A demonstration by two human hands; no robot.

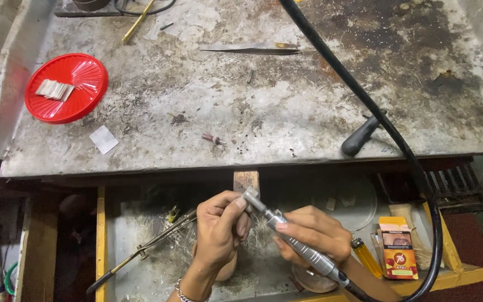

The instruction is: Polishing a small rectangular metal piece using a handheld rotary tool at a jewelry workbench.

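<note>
My right hand (pixel 315 234) grips a silver rotary handpiece (pixel 300 246), whose black flexible shaft (pixel 364 100) runs up over the bench. Its tip points up-left, just below a small wooden bench peg (pixel 246 180). My left hand (pixel 219 229) pinches the tool's tip, or a small piece at it, between thumb and fingers; what lies between the fingertips is hidden. Both hands hover over an open drawer (pixel 141 246) under the worn metal bench top (pixel 264 106).
A red lid (pixel 66 88) with small metal plates sits on the bench's left. One loose plate (pixel 104 139), a small burr (pixel 213 138), tweezers (pixel 250 48) and a black handle (pixel 360 137) lie there too. The drawer holds long tongs (pixel 141 254), a yellow lighter (pixel 365 257) and an orange packet (pixel 398 247).
</note>
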